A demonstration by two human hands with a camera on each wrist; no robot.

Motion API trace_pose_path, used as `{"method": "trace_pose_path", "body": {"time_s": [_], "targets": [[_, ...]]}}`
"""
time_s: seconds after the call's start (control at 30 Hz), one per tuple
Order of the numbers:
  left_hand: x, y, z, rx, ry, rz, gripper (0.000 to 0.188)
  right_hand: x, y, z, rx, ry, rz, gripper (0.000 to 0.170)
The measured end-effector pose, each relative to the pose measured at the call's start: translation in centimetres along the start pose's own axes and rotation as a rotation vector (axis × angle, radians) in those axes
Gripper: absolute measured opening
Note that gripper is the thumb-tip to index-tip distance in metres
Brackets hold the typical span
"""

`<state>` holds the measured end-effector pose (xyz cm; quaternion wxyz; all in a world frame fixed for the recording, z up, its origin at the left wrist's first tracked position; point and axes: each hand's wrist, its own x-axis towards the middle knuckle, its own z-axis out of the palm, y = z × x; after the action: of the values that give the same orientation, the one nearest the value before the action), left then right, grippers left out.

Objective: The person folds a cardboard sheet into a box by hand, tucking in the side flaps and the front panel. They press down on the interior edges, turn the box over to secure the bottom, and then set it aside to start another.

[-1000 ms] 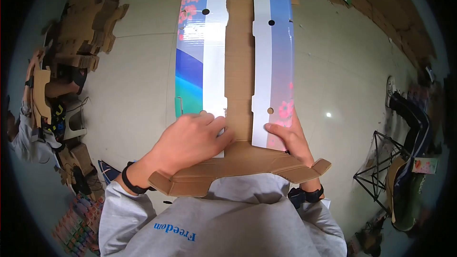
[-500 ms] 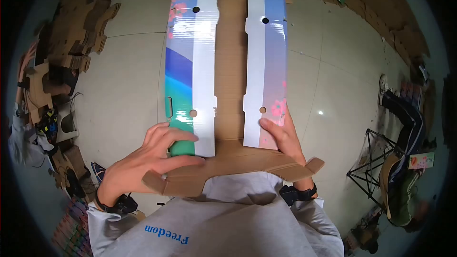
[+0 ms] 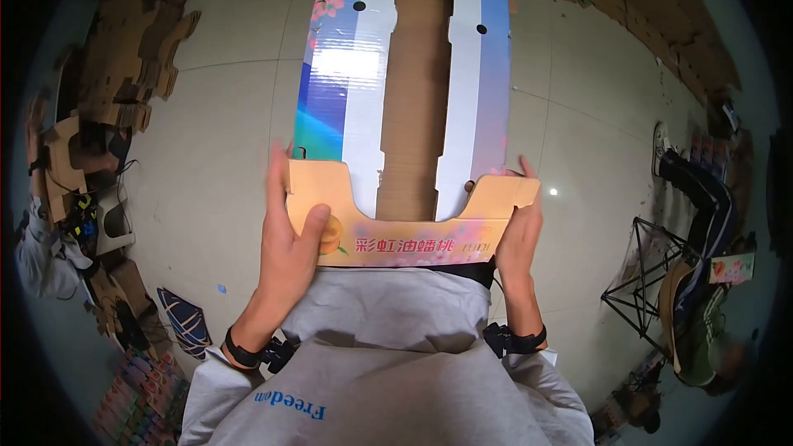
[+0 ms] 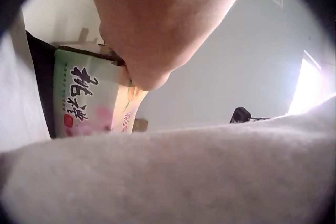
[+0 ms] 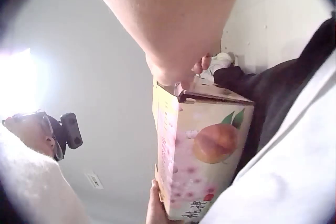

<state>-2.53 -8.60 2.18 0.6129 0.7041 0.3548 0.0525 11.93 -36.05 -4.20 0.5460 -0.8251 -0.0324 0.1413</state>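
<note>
A printed cardboard box [image 3: 372, 99] lies in front of me, with white strips and pink blossoms on its two long top panels and a brown gap between them. Its near end flap [image 3: 405, 241], orange with red lettering and a peach picture, is folded over the near ends of those panels. My left hand [image 3: 291, 235] grips the flap's left corner, thumb on the printed face and fingers along the box's side. At the right corner my right hand [image 3: 516, 239] holds the box, partly hidden behind the flap's tab. The right wrist view shows the box's peach-printed end [image 5: 210, 150].
Stacked flat cardboard [image 3: 136, 58] lies at the left on the tiled floor [image 3: 223, 132]. A black wire-frame stand [image 3: 644, 272] and a seated person's leg [image 3: 706, 198] are at the right. Another person [image 3: 49, 231] is at the far left.
The near end flap has swung up and over, from brown inside showing to printed face showing. My left hand shifted from the left panel to the flap's corner; the right moved to the other corner.
</note>
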Motion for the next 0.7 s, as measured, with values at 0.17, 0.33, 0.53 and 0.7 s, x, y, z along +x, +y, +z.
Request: {"method": "trace_pose_path", "body": {"time_s": [0.17,0.33,0.53,0.7], "targets": [[0.7,-0.4,-0.5,0.186,-0.012,0.123,0.076,-0.3,-1.7,-1.8,-0.030,0.197,-0.039,0.049],[1.7,0.0,-1.1,0.106,-0.063,0.241,0.063,0.7,-3.3,0.0,-0.100,0.061,-0.169,0.037],[2.2,0.2,0.3,0.141,-0.049,0.192,0.055,1.3,-1.8,0.7,-0.014,0.080,-0.138,0.033],[2.6,0.1,0.4,0.000,-0.049,0.127,0.050,1.2,-1.9,0.8,-0.012,0.110,-0.144,0.030]]}}
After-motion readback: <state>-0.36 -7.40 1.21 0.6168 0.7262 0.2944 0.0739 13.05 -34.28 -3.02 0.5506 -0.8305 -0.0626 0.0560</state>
